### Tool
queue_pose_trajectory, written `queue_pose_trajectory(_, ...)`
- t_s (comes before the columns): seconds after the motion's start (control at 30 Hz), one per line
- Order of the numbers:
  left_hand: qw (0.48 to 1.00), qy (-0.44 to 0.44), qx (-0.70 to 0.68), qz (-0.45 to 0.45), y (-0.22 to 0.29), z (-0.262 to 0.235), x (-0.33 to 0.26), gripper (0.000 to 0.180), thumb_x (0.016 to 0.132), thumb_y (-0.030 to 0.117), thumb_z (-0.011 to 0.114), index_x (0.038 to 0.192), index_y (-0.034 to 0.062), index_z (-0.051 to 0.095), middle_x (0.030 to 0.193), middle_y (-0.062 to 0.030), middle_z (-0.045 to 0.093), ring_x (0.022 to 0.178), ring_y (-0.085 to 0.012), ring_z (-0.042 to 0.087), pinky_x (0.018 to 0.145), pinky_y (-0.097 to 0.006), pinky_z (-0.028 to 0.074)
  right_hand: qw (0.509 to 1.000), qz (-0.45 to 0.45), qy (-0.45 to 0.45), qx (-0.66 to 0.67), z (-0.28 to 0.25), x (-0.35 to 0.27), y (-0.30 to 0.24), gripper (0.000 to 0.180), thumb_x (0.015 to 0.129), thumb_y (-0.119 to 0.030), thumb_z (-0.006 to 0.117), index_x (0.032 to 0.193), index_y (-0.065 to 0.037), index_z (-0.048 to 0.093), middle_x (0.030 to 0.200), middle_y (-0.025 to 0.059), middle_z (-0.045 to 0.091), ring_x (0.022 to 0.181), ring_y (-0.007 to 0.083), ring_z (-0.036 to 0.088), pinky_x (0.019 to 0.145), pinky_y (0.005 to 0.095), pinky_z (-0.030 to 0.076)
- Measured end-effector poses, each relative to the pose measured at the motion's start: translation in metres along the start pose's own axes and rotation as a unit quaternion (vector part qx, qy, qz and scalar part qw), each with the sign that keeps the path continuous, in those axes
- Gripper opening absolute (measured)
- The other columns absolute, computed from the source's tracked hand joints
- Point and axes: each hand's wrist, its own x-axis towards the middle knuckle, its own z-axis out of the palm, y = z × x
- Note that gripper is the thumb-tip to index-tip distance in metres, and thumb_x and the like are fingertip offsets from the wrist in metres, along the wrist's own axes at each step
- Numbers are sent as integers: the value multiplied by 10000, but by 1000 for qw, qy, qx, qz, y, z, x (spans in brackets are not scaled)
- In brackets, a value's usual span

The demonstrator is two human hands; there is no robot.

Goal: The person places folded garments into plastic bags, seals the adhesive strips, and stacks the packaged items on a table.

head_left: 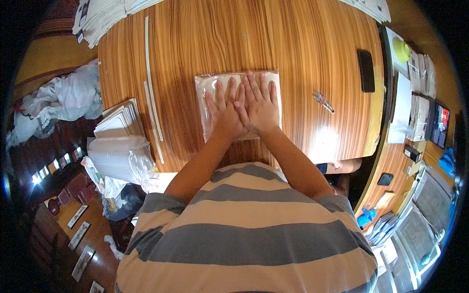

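A flat, pale folded item in a clear plastic bag (206,85) lies on the wooden table in front of me. My left hand (225,112) rests flat on it with the fingers spread. Beside it my right hand (260,108) lies flat on the same bag, its thumb crossing over the edge of my left hand. Both palms press on the plastic, and neither hand grips anything. Much of the bag's middle and near part is hidden under my hands.
On the wood-grain table (303,44), small thread snips (323,101) and a black phone (365,71) lie to the right. White strips (153,102) run along the left side. Stacked folded pieces (119,118) and clear plastic bags (117,154) sit at the left edge.
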Motion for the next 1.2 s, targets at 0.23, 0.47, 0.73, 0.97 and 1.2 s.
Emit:
queue_pose_trajectory(0.23, 992, 69, -102, 7, 2, 11, -2, 778, 969, 486, 489, 1636, 115, 337, 1740, -142, 181, 1602, -461, 24, 1170, -786, -11, 1000, 11, -1, 15, 2, 2, -1, 822, 1030, -619, 349, 1650, -81, 292, 1745, 90, 207, 1618, 364, 84, 1291, 562, 19)
queue_pose_trajectory(0.47, 975, 101, -194, 37, -22, -4, -2, 695, 1041, 331, 540, 1627, 51, 293, 1713, -215, 221, 1563, -437, 239, 1257, -635, 130, 988, 0, 109, 111, -17, -3, 15, 780, 1002, -476, 592, 1604, -38, 361, 1671, 228, 311, 1551, 425, 257, 1254, 529, 221)
queue_pose_trajectory(0.73, 753, -89, -602, -250, -85, -57, -45, 609, 1014, 311, 700, 1463, -41, 486, 1297, -221, 671, 1215, -254, 631, 1067, -374, 489, 858, 217, -47, 464, -31, -61, 66, 283, 910, -175, 819, 1104, 17, 746, 913, 86, 757, 871, 147, 683, 835, 311, 534)
queue_pose_trajectory(0.97, 359, 69, -908, -202, -75, -108, -33, 1156, 921, 892, 318, 1644, -4, 200, 1604, -305, 378, 1506, -420, 357, 1240, -568, 262, 901, -85, 262, 336, -138, -53, -34, 297, 781, -14, 828, 1076, -28, 795, 1093, 90, 621, 1078, 254, 630, 887, 356, 535)
queue_pose_trajectory(1.2, 459, -90, -874, -133, -105, -52, -6, 660, 1070, 364, 586, 1585, 40, 330, 1481, -188, 564, 1331, -333, 598, 1080, -463, 521, 959, -245, 85, 115, -57, -43, -17, 326, 823, -194, 812, 1131, -102, 756, 1226, 109, 623, 1175, 342, 606, 1004, 443, 528)
